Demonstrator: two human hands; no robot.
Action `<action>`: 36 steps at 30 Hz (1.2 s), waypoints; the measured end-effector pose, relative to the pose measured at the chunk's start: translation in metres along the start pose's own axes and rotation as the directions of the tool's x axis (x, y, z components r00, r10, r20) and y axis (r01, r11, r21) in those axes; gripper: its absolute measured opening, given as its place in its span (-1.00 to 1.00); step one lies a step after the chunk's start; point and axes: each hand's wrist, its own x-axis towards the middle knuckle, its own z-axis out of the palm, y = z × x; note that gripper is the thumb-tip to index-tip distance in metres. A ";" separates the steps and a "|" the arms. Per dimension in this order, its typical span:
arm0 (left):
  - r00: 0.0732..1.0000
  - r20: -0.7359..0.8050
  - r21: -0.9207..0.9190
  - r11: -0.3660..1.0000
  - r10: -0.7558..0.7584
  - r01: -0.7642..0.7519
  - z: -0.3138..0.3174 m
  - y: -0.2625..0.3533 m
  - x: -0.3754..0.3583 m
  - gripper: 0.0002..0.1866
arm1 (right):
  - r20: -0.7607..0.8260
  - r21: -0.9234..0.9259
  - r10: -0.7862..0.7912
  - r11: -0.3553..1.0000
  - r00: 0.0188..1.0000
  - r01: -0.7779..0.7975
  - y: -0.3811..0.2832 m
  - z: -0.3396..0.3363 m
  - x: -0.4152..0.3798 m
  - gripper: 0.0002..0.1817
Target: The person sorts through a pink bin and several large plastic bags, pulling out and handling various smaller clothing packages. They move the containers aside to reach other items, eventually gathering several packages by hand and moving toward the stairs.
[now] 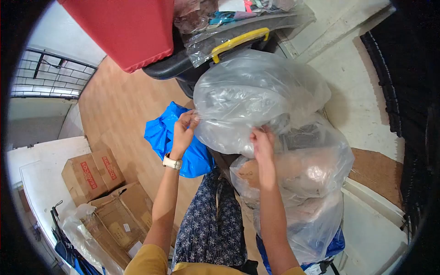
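A: Head view. Thing in hand?
B: Clear plastic bag [256,98], crinkled, translucent, puffed full; sits atop a second clear bag [302,192] of brownish contents.
A: Hands?
B: Left hand [183,130], fingers pinched on the bag's left edge; white watch [172,162] at wrist. Right hand [262,143], fingers clenched on plastic at its lower middle.
A: Surroundings?
B: Blue bag [167,135] behind; cardboard boxes [94,174] on the wood floor [119,105].
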 end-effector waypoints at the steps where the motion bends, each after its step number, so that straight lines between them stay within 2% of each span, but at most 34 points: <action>1: 1.000 -0.007 0.000 1.000 -0.009 0.009 0.001 0.005 -0.003 -0.79 | 0.070 0.013 -0.045 0.999 0.997 0.044 -0.009 -0.005 -0.014 -0.41; 2: 1.000 -0.004 0.062 0.998 0.003 -0.002 0.004 0.012 -0.007 -0.78 | 0.069 0.003 -0.034 0.999 0.997 0.034 -0.018 -0.008 -0.034 -0.41; 3: 1.000 0.000 0.121 0.992 0.020 -0.020 0.006 0.015 -0.009 -0.77 | 0.081 0.025 -0.106 0.994 0.991 0.104 -0.033 -0.008 -0.056 -0.42; 4: 0.997 0.082 0.159 0.987 -0.012 -0.001 0.007 0.012 -0.011 -0.66 | 0.096 0.050 -0.181 0.983 0.979 0.177 -0.044 -0.007 -0.076 -0.43; 8: 0.994 0.098 0.226 0.971 0.057 -0.078 0.023 0.050 -0.031 -0.50 | 0.167 0.022 -0.234 0.972 0.958 0.233 -0.057 -0.001 -0.137 -0.45; 9: 0.993 0.100 0.227 0.971 0.058 -0.080 0.023 0.057 -0.032 -0.50 | 0.177 0.027 -0.303 0.953 0.936 0.303 -0.060 0.005 -0.147 -0.42; 10: 0.991 0.063 0.216 0.968 0.119 -0.130 0.024 0.062 -0.031 -0.52 | 0.187 0.034 -0.372 0.927 0.909 0.372 -0.065 0.009 -0.154 -0.40; 11: 0.984 0.028 0.206 0.962 0.175 -0.177 0.025 0.069 -0.033 -0.53 | 0.182 0.035 -0.372 0.928 0.910 0.372 -0.071 0.011 -0.158 -0.40; 12: 0.983 0.030 0.207 0.961 0.180 -0.182 0.025 0.081 -0.036 -0.53 | 0.206 0.057 -0.432 0.901 0.878 0.430 -0.078 0.014 -0.156 -0.37; 14: 0.907 -0.248 0.330 0.910 0.341 -0.252 0.027 0.113 -0.047 -0.60 | 0.226 0.077 -0.498 0.866 0.837 0.494 -0.092 0.022 -0.153 -0.35; 15: 0.908 -0.240 0.321 0.911 0.343 -0.260 0.029 0.130 -0.057 -0.60 | 0.235 -0.042 -0.476 0.866 0.847 0.498 -0.097 0.028 -0.154 -0.36; 16: 0.878 -0.078 0.307 0.849 0.472 -0.429 0.032 0.148 -0.067 -0.63 | 0.243 -0.159 -0.456 0.852 0.856 0.498 -0.100 0.032 -0.154 -0.38; 17: 0.807 0.078 0.266 0.768 0.585 -0.583 0.035 0.162 -0.073 -0.65 | 0.337 -0.229 -0.473 0.798 0.815 0.558 -0.087 0.033 -0.157 -0.40; 18: 0.801 0.078 0.257 0.765 0.593 -0.591 0.037 0.173 -0.069 -0.65 | 0.429 -0.288 -0.478 0.732 0.767 0.617 -0.067 0.033 -0.159 -0.43; 20: 0.705 0.242 0.329 0.627 0.667 -0.706 0.043 0.189 -0.049 -0.62 | 0.450 -0.315 -0.378 0.780 0.809 0.540 -0.038 0.038 -0.171 -0.48; 21: 0.699 0.241 0.324 0.623 0.673 -0.712 0.054 0.192 -0.038 -0.62 | 0.426 -0.349 -0.360 0.781 0.830 0.518 -0.031 0.044 -0.179 -0.51; 23: 0.726 0.380 0.533 0.506 0.573 -0.678 0.079 0.184 -0.019 -0.62 | 0.408 -0.504 -0.359 0.678 0.840 0.535 -0.001 0.039 -0.183 -0.52; 24: 0.723 0.380 0.531 0.504 0.577 -0.681 0.083 0.173 -0.009 -0.62 | 0.430 -0.548 -0.352 0.630 0.831 0.550 0.021 0.033 -0.181 -0.51; 25: 0.684 0.467 0.549 0.423 0.560 -0.721 0.088 0.165 0.001 -0.62 | 0.450 -0.590 -0.349 0.575 0.822 0.567 0.031 0.032 -0.180 -0.50; 26: 0.640 0.551 0.554 0.338 0.536 -0.761 0.091 0.158 0.007 -0.61 | 0.451 -0.601 -0.381 0.539 0.807 0.590 0.036 0.027 -0.182 -0.59; 27: 0.632 0.556 0.548 0.334 0.540 -0.767 0.087 0.157 0.007 -0.61 | 0.445 -0.601 -0.389 0.538 0.807 0.591 0.028 0.025 -0.183 -0.59; 29: 0.632 0.622 0.501 0.385 0.462 -0.775 0.068 0.152 -0.001 -0.61 | 0.476 -0.675 -0.285 0.488 0.832 0.553 0.004 0.015 -0.190 -0.74; 30: 0.609 0.648 0.476 0.381 0.458 -0.793 0.058 0.157 -0.008 -0.64 | 0.505 -0.651 -0.459 0.354 0.731 0.671 -0.013 0.010 -0.186 -0.83; 31: 0.608 0.653 0.474 0.384 0.451 -0.793 0.051 0.161 -0.018 -0.64 | 0.416 -0.712 -0.579 0.273 0.702 0.647 -0.032 0.010 -0.181 -0.82; 32: 0.632 0.608 0.417 0.483 0.481 -0.770 0.045 0.166 -0.027 -0.71 | 0.330 -0.771 -0.692 0.194 0.641 0.606 -0.051 0.014 -0.175 -0.82; 33: 0.657 0.559 0.351 0.573 0.506 -0.740 0.041 0.167 -0.035 -0.78 | 0.322 -0.721 -0.725 0.230 0.610 0.654 -0.067 0.021 -0.165 -0.81; 34: 0.656 0.561 0.349 0.574 0.505 -0.741 0.037 0.165 -0.040 -0.78 | 0.310 -0.665 -0.754 0.264 0.579 0.699 -0.078 0.027 -0.156 -0.81; 35: 0.649 0.609 0.455 0.469 0.456 -0.757 0.032 0.163 -0.045 -0.85 | 0.308 -0.665 -0.754 0.266 0.580 0.698 -0.078 0.029 -0.141 -0.81; 36: 0.647 0.648 0.547 0.346 0.401 -0.762 0.028 0.162 -0.048 -0.82 | 0.480 -0.678 -0.625 0.180 0.615 0.712 -0.073 0.029 -0.123 -0.79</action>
